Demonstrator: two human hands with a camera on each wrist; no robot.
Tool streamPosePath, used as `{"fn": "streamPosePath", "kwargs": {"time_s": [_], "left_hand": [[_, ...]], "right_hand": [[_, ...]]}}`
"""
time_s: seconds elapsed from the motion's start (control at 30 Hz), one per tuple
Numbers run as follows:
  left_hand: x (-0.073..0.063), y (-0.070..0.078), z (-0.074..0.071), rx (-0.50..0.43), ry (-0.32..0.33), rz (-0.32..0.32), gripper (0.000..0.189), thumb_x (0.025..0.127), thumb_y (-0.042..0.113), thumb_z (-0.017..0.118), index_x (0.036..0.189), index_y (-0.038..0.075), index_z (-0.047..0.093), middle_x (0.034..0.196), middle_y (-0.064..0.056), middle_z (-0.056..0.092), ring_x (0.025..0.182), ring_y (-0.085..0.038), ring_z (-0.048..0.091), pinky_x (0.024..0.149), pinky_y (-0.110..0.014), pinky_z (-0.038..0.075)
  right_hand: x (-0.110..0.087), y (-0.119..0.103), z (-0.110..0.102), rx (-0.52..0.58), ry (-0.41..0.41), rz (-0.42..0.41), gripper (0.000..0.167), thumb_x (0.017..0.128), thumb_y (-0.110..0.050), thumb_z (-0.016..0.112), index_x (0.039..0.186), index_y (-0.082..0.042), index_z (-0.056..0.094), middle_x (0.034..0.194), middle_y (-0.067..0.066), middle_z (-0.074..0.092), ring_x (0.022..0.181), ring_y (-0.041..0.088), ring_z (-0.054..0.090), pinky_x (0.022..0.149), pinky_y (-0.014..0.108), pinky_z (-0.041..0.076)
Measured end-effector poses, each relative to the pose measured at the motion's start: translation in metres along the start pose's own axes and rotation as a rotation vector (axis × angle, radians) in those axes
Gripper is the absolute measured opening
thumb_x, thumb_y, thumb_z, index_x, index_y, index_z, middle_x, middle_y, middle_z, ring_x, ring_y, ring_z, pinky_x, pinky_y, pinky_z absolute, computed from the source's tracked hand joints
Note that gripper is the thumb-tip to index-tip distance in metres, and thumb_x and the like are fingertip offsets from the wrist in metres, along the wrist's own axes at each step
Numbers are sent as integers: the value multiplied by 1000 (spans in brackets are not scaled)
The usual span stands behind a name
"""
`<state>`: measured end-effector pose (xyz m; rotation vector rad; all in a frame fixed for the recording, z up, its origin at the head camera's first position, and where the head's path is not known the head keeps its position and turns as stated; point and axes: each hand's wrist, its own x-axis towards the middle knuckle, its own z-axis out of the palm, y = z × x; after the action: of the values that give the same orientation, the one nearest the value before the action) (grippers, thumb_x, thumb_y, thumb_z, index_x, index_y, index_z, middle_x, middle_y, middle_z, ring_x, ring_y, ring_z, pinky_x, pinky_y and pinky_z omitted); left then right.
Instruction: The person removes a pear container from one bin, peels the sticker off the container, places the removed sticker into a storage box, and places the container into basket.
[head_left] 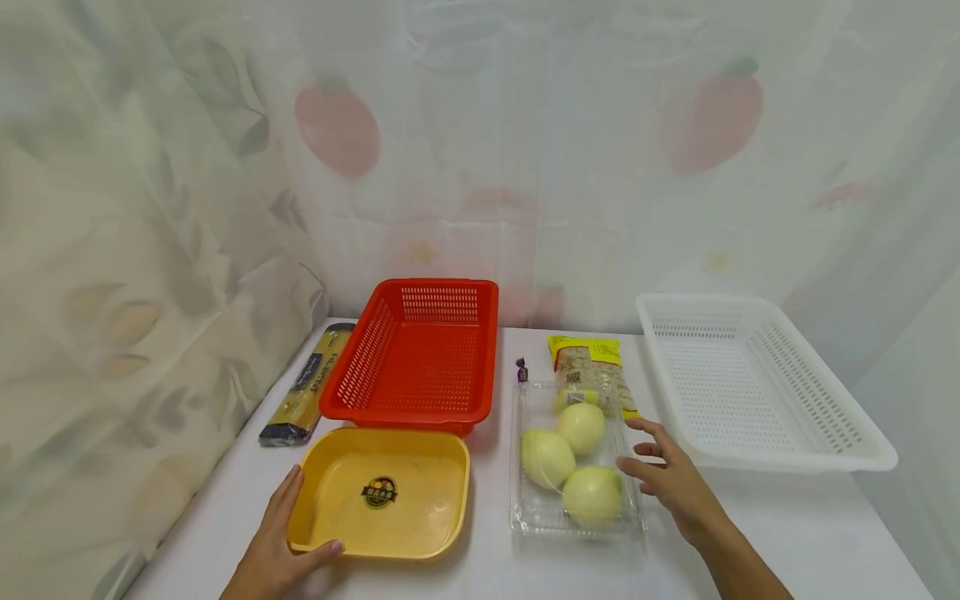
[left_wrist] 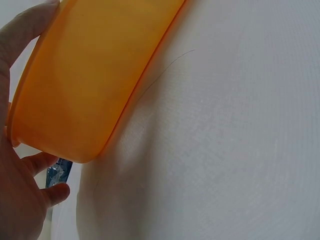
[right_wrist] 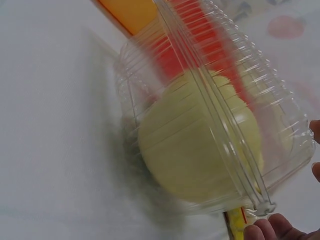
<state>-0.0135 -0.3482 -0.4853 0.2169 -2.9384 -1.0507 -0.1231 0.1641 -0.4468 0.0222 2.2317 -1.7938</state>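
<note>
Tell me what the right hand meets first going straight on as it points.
Likely the right side of the clear plastic box, ahead of the pale round produce inside; whether the right hand touches it now is unclear.

A white worktop (head_left: 825, 527) bears, left to right, a spaghetti packet (head_left: 307, 383), a red slotted basket (head_left: 427, 367), a yellow plastic tray (head_left: 405, 529) (full contact underneath is unclear), a purple-wrapped candy (head_left: 522, 372), a clear clamshell (head_left: 536, 408), a yellow-ended food bag (head_left: 588, 358) and a white slotted basket (head_left: 727, 392).

left grip (head_left: 272, 546): bare, rounded fingertips (left_wrist: 61, 192) | right grip (head_left: 672, 485): bare, slim fingers (head_left: 649, 430) | right forearm (head_left: 742, 557): bare, slender
</note>
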Motion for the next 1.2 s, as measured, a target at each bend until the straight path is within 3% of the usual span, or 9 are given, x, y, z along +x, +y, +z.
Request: {"fn": "streamPosePath", "kwargs": {"time_s": [0.37, 0.53, 0.67, 0.93, 1.2], "left_hand": [[0, 2, 3, 10, -12, 3, 121, 73, 45, 82, 154, 3, 2, 156, -24, 5, 135, -51, 15, 100, -70, 20], [1, 2, 3, 11, -23, -3, 121, 74, 46, 81, 154, 3, 1, 156, -23, 3, 136, -51, 14, 100, -70, 19], [2, 0, 3, 3, -17, 17, 120, 74, 45, 81, 154, 4, 1, 157, -22, 3, 135, -51, 14, 99, -71, 19], [1, -2, 1, 21, -27, -7, 122, 74, 47, 81, 154, 5, -1, 157, -23, 0, 135, -53, 13, 99, -71, 18], [2, -2, -2, 31, -45, -41, 124, 74, 48, 80, 154, 4, -4, 156, -25, -1, 135, -53, 11, 100, -71, 17]], "right_hand": [[4, 12, -1, -17, -48, 4, 66, 88, -25, 71, 145, -21, 38, 135, 24, 33, 114, 37, 44, 77, 41, 46], [10, 16, 1, -55, -43, -19, 64, 87, -23, 73, 143, -21, 42, 130, 23, 37, 105, 32, 48, 71, 38, 45], [13, 16, 3, -75, -43, -46, 63, 86, -22, 75, 141, -20, 45, 117, 21, 42, 91, 28, 49, 66, 36, 46], [19, 18, 5, -64, -59, -57, 63, 84, -20, 76, 139, -17, 46, 82, 12, 48, 66, 20, 45, 52, 27, 42], [20, 20, 8, -44, -58, -36, 65, 83, -20, 77, 139, -18, 45, 78, 10, 46, 57, 15, 40, 45, 24, 36]]}}
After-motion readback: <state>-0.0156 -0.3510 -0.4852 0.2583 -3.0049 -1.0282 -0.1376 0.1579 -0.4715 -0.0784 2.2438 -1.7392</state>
